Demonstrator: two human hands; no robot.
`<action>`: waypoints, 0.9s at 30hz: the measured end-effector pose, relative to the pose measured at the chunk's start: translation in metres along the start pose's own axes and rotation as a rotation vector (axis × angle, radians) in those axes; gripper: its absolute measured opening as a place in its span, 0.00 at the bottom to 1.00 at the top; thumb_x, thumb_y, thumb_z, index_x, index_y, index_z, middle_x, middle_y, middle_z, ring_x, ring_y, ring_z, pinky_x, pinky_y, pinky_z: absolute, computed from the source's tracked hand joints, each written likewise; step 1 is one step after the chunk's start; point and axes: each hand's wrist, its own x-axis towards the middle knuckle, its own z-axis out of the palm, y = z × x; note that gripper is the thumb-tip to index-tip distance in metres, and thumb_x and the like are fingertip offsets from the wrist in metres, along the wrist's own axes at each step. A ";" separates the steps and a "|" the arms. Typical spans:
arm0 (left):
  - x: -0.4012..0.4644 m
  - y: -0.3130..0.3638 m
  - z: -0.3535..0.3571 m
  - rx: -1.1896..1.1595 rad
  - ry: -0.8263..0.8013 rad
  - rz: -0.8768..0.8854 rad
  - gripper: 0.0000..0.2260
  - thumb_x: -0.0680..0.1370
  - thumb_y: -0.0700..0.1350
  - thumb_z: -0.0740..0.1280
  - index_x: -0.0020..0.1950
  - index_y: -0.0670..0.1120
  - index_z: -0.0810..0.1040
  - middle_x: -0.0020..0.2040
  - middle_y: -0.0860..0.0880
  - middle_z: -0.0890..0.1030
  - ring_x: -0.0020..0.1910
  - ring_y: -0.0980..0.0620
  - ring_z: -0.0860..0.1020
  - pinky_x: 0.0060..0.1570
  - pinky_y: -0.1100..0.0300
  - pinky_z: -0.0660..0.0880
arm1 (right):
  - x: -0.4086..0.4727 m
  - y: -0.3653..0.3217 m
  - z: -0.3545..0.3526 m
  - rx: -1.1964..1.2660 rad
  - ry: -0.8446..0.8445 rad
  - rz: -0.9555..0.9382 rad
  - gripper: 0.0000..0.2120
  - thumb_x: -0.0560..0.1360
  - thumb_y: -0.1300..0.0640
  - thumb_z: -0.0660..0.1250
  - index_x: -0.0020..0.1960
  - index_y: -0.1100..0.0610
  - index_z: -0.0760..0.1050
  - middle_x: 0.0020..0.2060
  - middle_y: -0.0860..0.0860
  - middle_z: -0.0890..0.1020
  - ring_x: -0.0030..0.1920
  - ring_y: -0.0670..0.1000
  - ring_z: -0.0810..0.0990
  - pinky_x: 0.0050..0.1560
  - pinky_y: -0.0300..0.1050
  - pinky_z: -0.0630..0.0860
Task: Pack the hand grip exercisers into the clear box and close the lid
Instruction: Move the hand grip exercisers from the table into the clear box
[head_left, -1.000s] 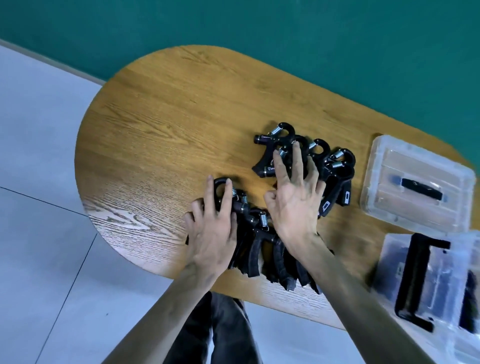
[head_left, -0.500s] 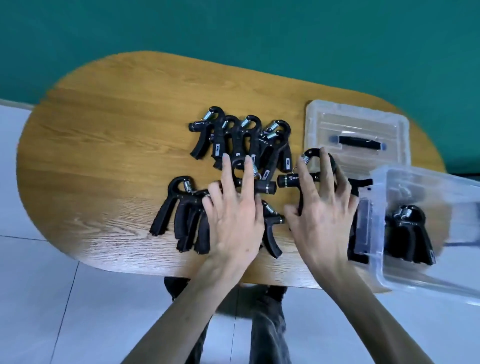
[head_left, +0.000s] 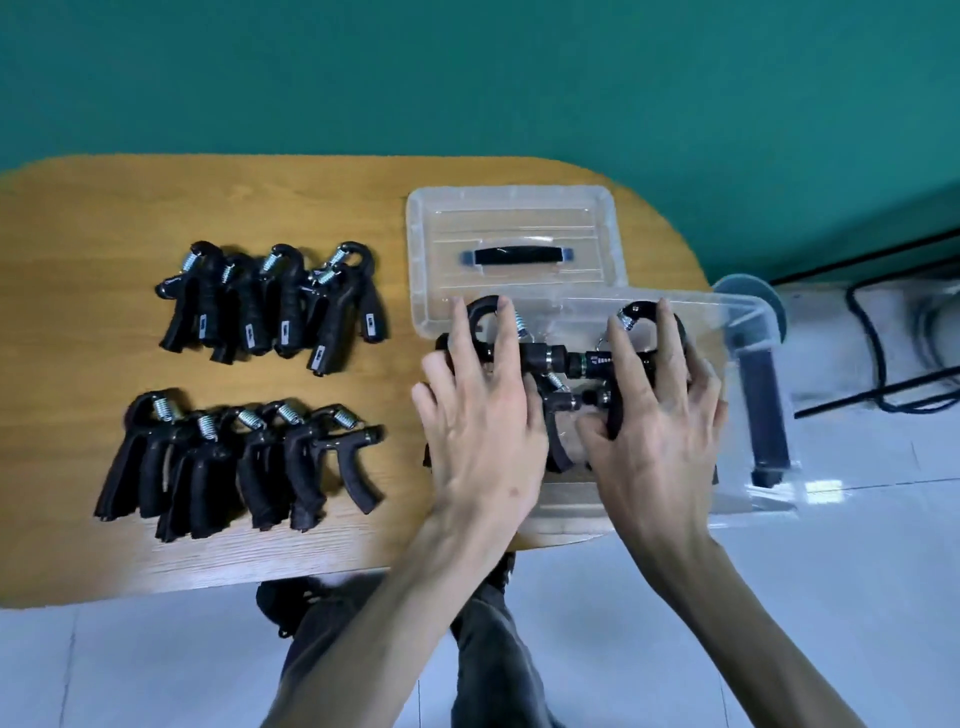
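Between my two hands is a bunch of black hand grip exercisers (head_left: 563, 364), over the left end of the clear box (head_left: 737, 332) at the table's right edge. My left hand (head_left: 480, 415) grips the bunch from the left and my right hand (head_left: 654, 421) from the right. Two more groups lie on the table to the left: a far group of exercisers (head_left: 270, 306) and a near group of exercisers (head_left: 234, 467). The clear lid (head_left: 511, 218) with its black handle lies flat behind the box.
The wooden table (head_left: 156, 208) has rounded ends; the box overhangs its right edge. A green wall stands behind. Black cables (head_left: 893, 364) lie on the white floor to the right. My legs show below the table's near edge.
Both hands have carried a bunch of exercisers rightwards from the table to the box. The view has swung right, so the two remaining groups now sit at the left.
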 end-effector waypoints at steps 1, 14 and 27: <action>0.000 0.015 0.006 0.015 -0.028 0.010 0.31 0.80 0.48 0.64 0.81 0.49 0.58 0.81 0.38 0.57 0.57 0.42 0.66 0.54 0.47 0.65 | 0.002 0.017 -0.003 0.017 -0.009 0.025 0.39 0.68 0.57 0.73 0.77 0.49 0.66 0.80 0.54 0.60 0.73 0.64 0.65 0.61 0.65 0.67; 0.010 0.059 0.096 0.240 -0.338 -0.127 0.35 0.82 0.48 0.60 0.82 0.49 0.42 0.80 0.37 0.51 0.65 0.41 0.65 0.59 0.49 0.64 | 0.023 0.120 0.042 0.045 -0.303 0.075 0.39 0.64 0.59 0.74 0.74 0.50 0.69 0.78 0.57 0.64 0.61 0.68 0.72 0.56 0.66 0.71; 0.029 0.044 0.153 0.382 -0.479 -0.113 0.39 0.82 0.44 0.59 0.81 0.48 0.32 0.81 0.35 0.43 0.68 0.40 0.64 0.60 0.47 0.65 | 0.054 0.137 0.098 0.044 -0.567 0.002 0.36 0.73 0.57 0.68 0.79 0.51 0.59 0.80 0.60 0.52 0.65 0.69 0.65 0.59 0.64 0.68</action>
